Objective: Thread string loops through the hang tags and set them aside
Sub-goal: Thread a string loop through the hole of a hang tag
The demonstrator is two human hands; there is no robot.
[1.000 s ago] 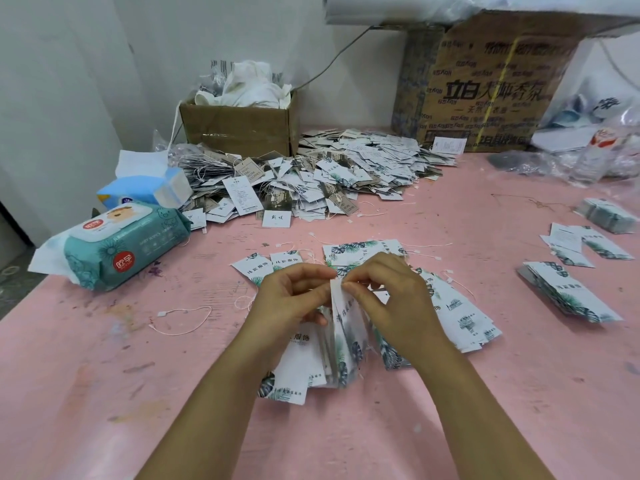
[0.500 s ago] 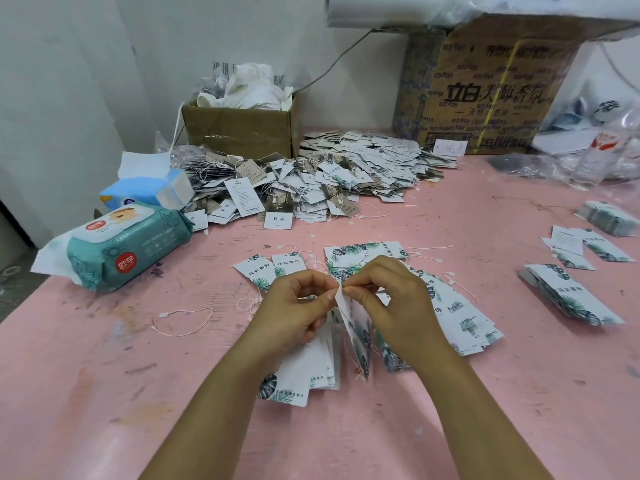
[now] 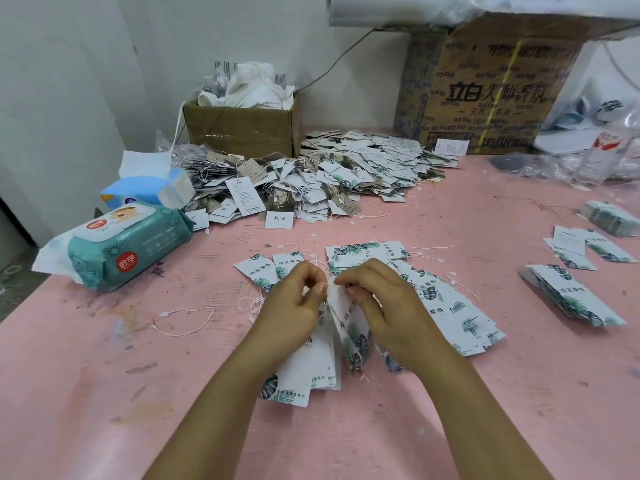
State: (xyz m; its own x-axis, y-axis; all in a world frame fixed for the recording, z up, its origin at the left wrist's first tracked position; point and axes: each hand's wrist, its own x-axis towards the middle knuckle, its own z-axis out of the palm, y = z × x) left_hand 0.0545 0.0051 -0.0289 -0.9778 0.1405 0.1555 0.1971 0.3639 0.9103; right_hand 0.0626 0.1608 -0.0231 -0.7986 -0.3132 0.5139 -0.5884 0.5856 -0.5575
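At the table's middle my left hand [image 3: 294, 306] and my right hand [image 3: 388, 306] meet fingertip to fingertip. Between them hangs a bunch of white hang tags with green leaf print [image 3: 349, 334]; both hands pinch its top end, where a thin white string shows. The bunch's lower tags [image 3: 304, 379] rest on the pink table [image 3: 104, 393]. More leaf-print tags [image 3: 460, 313] lie fanned out to the right of my right hand, and two [image 3: 263, 270] lie just beyond my left hand. A loose string loop [image 3: 187, 318] lies to the left.
A big heap of strung tags [image 3: 329, 178] fills the back centre, before a small cardboard box [image 3: 239, 129] and a large printed carton [image 3: 491, 95]. A wet-wipes pack [image 3: 117, 247] and tissue pack [image 3: 149, 192] sit at the left. Tag stacks [image 3: 571, 296] lie right.
The bunch has tilted so its loose tags hang lower and swing right. My fingertips have closed tighter together at the top of the bunch.
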